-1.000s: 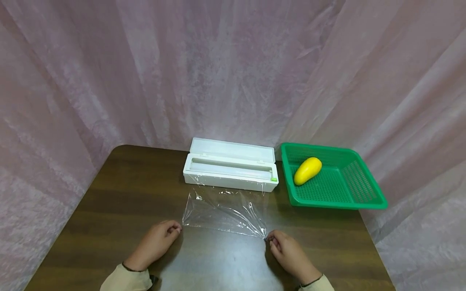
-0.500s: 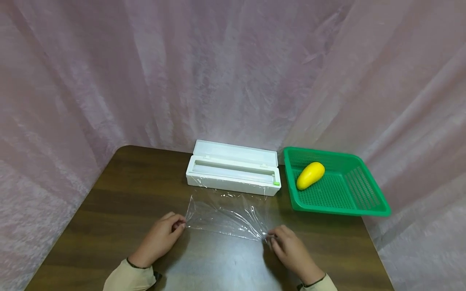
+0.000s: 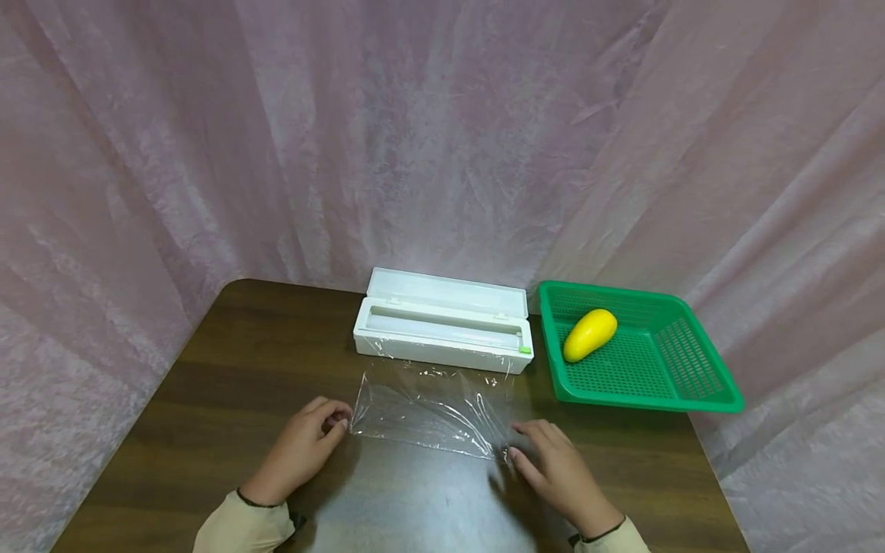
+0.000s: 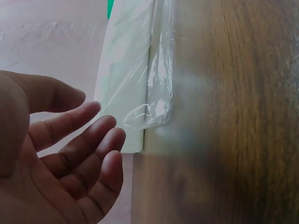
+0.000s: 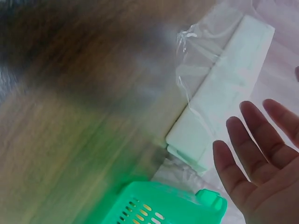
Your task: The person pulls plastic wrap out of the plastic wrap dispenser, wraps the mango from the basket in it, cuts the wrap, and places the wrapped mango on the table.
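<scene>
A sheet of clear plastic wrap [image 3: 429, 415] stretches from the white wrap dispenser [image 3: 442, 349] toward the person, lying over the table with creases at its right corner. By the sheet's left corner is the left hand [image 3: 300, 449]; in the left wrist view its thumb and loosely bent fingers [image 4: 96, 140] stand apart with nothing between them. At the right corner the right hand [image 3: 560, 476] has thumb and forefinger spread, fingertips right beside the film. Its fingers [image 5: 252, 135] look fairly straight and hold nothing in the right wrist view.
The dispenser's lid [image 3: 449, 292] stands raised at the back, with a small green piece [image 3: 525, 350] at its right end. To the right, a green plastic basket [image 3: 664, 403] holds a yellow oblong fruit or vegetable [image 3: 590, 336]. A pink curtain [image 3: 442, 153] hangs behind the brown table [image 3: 242, 361].
Both hands held the film's front corners earlier. The right thumb and fingers have now spread apart from its corner, and the left fingers have loosened. The view has shifted slightly.
</scene>
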The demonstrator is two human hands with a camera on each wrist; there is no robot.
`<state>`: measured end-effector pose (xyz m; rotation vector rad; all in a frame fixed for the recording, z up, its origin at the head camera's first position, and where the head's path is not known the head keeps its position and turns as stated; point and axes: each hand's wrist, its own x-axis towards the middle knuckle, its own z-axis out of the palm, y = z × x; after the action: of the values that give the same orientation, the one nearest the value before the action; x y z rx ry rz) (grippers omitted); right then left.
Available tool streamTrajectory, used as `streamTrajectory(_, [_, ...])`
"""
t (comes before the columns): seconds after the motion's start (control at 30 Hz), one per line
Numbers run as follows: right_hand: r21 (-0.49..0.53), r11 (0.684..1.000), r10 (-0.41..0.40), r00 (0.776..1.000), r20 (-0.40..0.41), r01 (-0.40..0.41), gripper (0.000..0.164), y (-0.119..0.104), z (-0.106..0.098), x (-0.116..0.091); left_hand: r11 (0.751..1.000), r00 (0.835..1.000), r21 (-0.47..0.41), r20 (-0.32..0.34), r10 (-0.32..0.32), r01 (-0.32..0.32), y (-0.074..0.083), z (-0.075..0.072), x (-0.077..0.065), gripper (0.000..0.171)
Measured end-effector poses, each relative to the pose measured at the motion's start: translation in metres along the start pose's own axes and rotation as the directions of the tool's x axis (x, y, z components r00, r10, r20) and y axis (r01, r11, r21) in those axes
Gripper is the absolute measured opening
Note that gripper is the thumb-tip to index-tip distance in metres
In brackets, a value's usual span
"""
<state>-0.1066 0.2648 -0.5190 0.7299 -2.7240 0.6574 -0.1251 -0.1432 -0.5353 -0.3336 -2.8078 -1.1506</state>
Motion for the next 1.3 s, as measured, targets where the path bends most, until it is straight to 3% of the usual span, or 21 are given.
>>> streamTrajectory(0.57, [-0.007,1.0,0.027,0.998,0.061,-0.026,0.062,0.001,-0.017,0.006,1.0,0.999,-0.008,-0.027,0.027,-0.028,0.0,0.0,-0.002,0.016])
streamTrajectory(1.03, [-0.047,0.997,-0.056,0.998,0.006,0.056,0.054,0.009,-0.037,0.014,1.0,1.0,-0.006,-0.011,0.025,-0.025,0.003,-0.001,-0.006,0.014])
streamTrajectory(1.3, [-0.071,0.997,-0.028,1.0,-0.003,0.027,0.056,0.012,-0.046,0.019,1.0,1.0,-0.007,-0.015,0.015,-0.015,0.002,0.002,-0.006,0.015])
